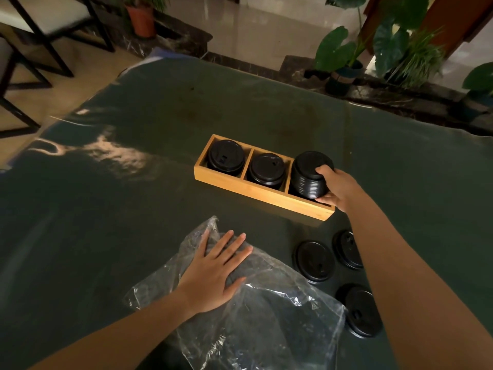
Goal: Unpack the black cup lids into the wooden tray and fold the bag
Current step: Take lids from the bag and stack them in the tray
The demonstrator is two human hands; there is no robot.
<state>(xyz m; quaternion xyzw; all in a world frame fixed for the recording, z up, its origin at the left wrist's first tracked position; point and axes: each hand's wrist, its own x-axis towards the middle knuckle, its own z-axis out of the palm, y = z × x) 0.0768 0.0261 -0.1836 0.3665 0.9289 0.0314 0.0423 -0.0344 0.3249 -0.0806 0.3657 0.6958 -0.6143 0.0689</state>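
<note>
While the left hand [213,273] lies flat with its fingers [234,247] spread and released, palm down on the clear plastic bag [256,316], the right hand [336,188] reaches to the wooden tray [240,182] near the centre of the frame. That bag sits crumpled on the dark green bench [133,209] in the lower middle of the frame, and it looks empty where it can be seen through.

The tray has three compartments in a row. A stack of black lids [226,157] fills the left compartment and another stack [266,169] fills the middle one. The right hand's fingers [324,170] are clenched around a third, taller stack of lids [309,174], which stands in the right compartment and rises above the tray's rim, tilted slightly toward the left of the frame. The thumb presses the stack's near side and the other fingers curl over its top edge.

Three loose lids lie flat on the bench at the lower right of the frame, just beside the bag: one [314,261] nearest the bag, one [346,249] partly hidden by the right forearm, and one [360,311] closer to the bottom edge.

Potted plants [344,54] stand along the floor at the upper right, and dark chair frames [40,36] occupy the upper left.
</note>
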